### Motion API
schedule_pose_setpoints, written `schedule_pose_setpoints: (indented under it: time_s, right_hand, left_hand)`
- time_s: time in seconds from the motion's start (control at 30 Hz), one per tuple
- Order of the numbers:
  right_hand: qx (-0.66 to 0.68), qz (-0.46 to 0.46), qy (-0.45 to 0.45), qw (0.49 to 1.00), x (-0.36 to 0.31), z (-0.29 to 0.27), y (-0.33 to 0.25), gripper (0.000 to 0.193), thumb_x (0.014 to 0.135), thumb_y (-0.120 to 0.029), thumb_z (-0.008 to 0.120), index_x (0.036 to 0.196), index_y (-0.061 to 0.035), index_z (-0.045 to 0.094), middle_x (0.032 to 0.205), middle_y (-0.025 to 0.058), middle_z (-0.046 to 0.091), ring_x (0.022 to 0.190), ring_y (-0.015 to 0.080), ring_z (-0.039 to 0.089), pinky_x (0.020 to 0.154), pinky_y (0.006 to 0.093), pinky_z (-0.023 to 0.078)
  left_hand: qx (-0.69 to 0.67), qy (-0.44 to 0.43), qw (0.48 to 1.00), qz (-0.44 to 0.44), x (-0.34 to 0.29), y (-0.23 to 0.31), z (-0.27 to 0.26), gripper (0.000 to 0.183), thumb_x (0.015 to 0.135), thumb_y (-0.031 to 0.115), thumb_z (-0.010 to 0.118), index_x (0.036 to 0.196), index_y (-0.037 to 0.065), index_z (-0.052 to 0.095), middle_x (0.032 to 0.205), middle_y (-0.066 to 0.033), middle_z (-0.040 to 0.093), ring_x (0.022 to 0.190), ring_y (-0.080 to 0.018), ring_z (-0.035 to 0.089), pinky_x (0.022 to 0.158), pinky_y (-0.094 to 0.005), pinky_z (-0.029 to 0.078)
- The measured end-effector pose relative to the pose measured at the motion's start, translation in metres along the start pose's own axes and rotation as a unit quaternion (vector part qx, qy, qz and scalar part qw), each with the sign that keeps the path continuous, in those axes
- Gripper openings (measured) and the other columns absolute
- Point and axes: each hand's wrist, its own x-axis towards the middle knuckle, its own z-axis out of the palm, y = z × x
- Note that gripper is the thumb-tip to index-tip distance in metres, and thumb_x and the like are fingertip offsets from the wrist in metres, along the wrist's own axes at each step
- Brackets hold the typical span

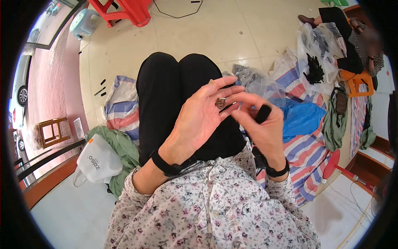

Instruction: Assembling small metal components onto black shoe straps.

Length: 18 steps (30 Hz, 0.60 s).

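Above my lap, my left hand (pixel 198 114) is turned palm up with its fingers stretched toward the right. A small squarish metal piece (pixel 220 103) sits against those fingers; whether it is a worn ring or a loose buckle cannot be told. My right hand (pixel 262 124) meets the left fingertips, its thumb and fingers bent in a pinch. A short black fabric strip (pixel 263 113) stands out from the curled right fingers. Where they meet, the fingers hide the strip's other end. Both wrists wear black bands, and black trousers (pixel 159 91) lie beneath.
Striped sheeting (pixel 304 151) spreads at the right with a blue plastic bag (pixel 304 117) on it. Beyond, another person sits by a clear bag of black pieces (pixel 314 70). At left lies a white bag (pixel 98 159); a red stool (pixel 128 11) stands ahead.
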Motion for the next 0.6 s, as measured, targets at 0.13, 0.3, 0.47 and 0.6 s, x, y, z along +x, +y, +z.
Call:
schedule_pose_setpoints:
  time_s: [0.13,0.3,0.47,0.6]
  right_hand:
    - [-0.136,-0.110,0.029,0.984,0.008,0.019,0.005,0.031,0.073,0.009,0.069,0.102,-0.0022,0.067,0.082,0.0048,0.061,0.068,0.0097,0.058,0.056,0.0226,0.043]
    - [-0.149,-0.192,0.054,0.969,0.016,0.014,0.020,0.021,0.081,0.005,0.066,0.101,-0.0013,0.068,0.079,0.0056,0.063,0.061,0.0090,0.055,0.052,0.0205,0.041]
    - [0.168,0.154,0.051,0.972,0.011,0.004,0.004,0.013,0.091,-0.008,0.062,0.098,-0.0006,0.070,0.071,-0.0001,0.063,0.051,0.0018,0.045,0.044,0.0176,0.028]
    - [0.296,0.194,0.056,0.934,0.011,0.002,0.012,0.011,0.089,-0.009,0.066,0.095,-0.0004,0.069,0.071,0.0017,0.062,0.050,0.0024,0.043,0.042,0.0169,0.027]
  left_hand:
    - [0.011,-0.004,1.000,-0.006,0.002,0.002,0.004,0.050,0.101,0.034,0.034,0.134,-0.004,0.043,0.130,-0.0166,0.053,0.113,-0.0220,0.052,0.098,-0.0364,0.041]
    - [0.024,0.008,0.999,-0.020,0.001,0.002,0.006,0.049,0.101,0.033,0.035,0.133,-0.003,0.045,0.130,-0.0148,0.052,0.115,-0.0203,0.051,0.100,-0.0352,0.039]
    - [0.189,0.020,0.981,0.030,-0.008,0.001,-0.007,0.038,0.098,0.022,0.046,0.127,-0.003,0.051,0.121,-0.0119,0.058,0.107,-0.0169,0.056,0.097,-0.0318,0.042]
    - [0.341,0.031,0.933,0.115,-0.007,-0.002,-0.006,0.028,0.091,0.008,0.061,0.116,-0.004,0.058,0.107,-0.0089,0.064,0.094,-0.0127,0.062,0.085,-0.0250,0.049]
